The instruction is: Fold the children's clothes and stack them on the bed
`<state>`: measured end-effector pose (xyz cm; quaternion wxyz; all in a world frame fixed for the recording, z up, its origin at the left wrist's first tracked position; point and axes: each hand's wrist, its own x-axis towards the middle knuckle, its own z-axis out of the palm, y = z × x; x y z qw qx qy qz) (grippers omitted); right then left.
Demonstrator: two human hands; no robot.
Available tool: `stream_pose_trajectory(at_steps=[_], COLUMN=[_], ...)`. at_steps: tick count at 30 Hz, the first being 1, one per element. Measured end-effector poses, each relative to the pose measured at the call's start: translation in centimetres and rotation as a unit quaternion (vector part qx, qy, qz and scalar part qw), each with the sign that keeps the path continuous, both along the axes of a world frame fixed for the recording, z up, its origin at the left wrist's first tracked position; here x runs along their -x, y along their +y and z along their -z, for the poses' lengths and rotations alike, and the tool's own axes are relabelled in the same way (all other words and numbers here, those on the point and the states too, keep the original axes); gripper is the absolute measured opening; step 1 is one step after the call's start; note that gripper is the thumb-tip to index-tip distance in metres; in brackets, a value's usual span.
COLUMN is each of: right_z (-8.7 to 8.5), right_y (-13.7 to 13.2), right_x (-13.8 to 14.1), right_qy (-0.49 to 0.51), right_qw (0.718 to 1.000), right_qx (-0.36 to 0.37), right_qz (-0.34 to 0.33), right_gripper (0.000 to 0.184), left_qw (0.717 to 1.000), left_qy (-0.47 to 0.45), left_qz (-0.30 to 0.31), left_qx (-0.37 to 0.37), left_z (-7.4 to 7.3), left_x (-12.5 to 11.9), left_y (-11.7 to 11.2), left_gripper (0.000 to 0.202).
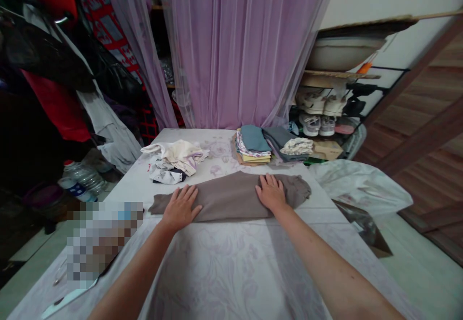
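Observation:
A grey-brown garment (227,197), folded lengthwise into a long strip, lies across the patterned tablecloth (224,267). My left hand (182,207) rests flat on its left part with the fingers spread. Toward the garment's right end, my right hand (270,192) is pressed down on the cloth, fingers stretched out. Neither hand grips anything. The right end of the garment looks bunched and ruffled. Behind my left hand sits a loose heap of whitish clothes (181,153).
Folded clothes (254,139) are stacked at the table's back, beside a dark grey folded pile (285,144) topped by a small patterned cloth (297,146). A blurred object (104,243) lies at left. Shoes (318,125) stand on a rack. A purple curtain (235,45) hangs behind.

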<state>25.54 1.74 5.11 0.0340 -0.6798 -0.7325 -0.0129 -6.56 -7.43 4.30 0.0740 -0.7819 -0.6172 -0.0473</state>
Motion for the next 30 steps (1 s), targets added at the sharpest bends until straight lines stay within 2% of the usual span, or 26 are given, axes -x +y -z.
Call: stream_pose_trajectory(at_steps=[2, 5, 7, 9, 12, 17, 20, 25, 30], right_z=[-0.9, -1.5, -1.0, -0.3, 0.5, 0.0, 0.1, 0.5, -1.0], right_y=[-0.6, -1.7, -2.1, -2.1, -1.3, 0.3, 0.7, 0.9, -0.1], right_x=[2.6, 7.4, 9.9, 10.5, 7.6, -2.2, -5.8, -6.4, -3.8], right_qy=[0.029, 0.082, 0.097, 0.099, 0.082, 0.023, -0.005, -0.013, 0.018], right_qw=[0.998, 0.979, 0.962, 0.955, 0.962, 0.989, 0.992, 0.992, 0.994], right_qx=[-0.009, 0.018, 0.055, 0.076, 0.08, 0.062, 0.035, 0.025, 0.031], right_qz=[-0.052, -0.188, -0.248, -0.269, -0.248, -0.134, -0.119, -0.124, -0.102], right_gripper=[0.055, 0.057, 0.061, 0.062, 0.064, 0.065, 0.062, 0.059, 0.055], left_qw=[1.0, 1.0, 1.0, 1.0, 1.0, 1.0, 1.0, 0.999, 1.0], left_qy=[0.003, 0.005, 0.007, 0.008, 0.009, 0.009, 0.007, 0.007, 0.008], left_qz=[-0.001, 0.0, -0.001, -0.001, 0.004, 0.008, 0.002, -0.006, -0.009], left_qx=[-0.004, -0.003, 0.0, 0.008, 0.015, 0.014, 0.025, 0.036, 0.017], left_z=[0.4, 0.7, 0.8, 1.0, 1.3, 1.6, 1.4, 0.9, 0.3], left_x=[0.3, 0.7, 0.8, 1.0, 1.3, 1.6, 1.6, 1.3, 0.9], left_y=[0.2, 0.5, 0.7, 0.8, 1.0, 1.3, 1.4, 1.3, 0.8], left_gripper=[0.061, 0.067, 0.07, 0.074, 0.077, 0.08, 0.082, 0.08, 0.069])
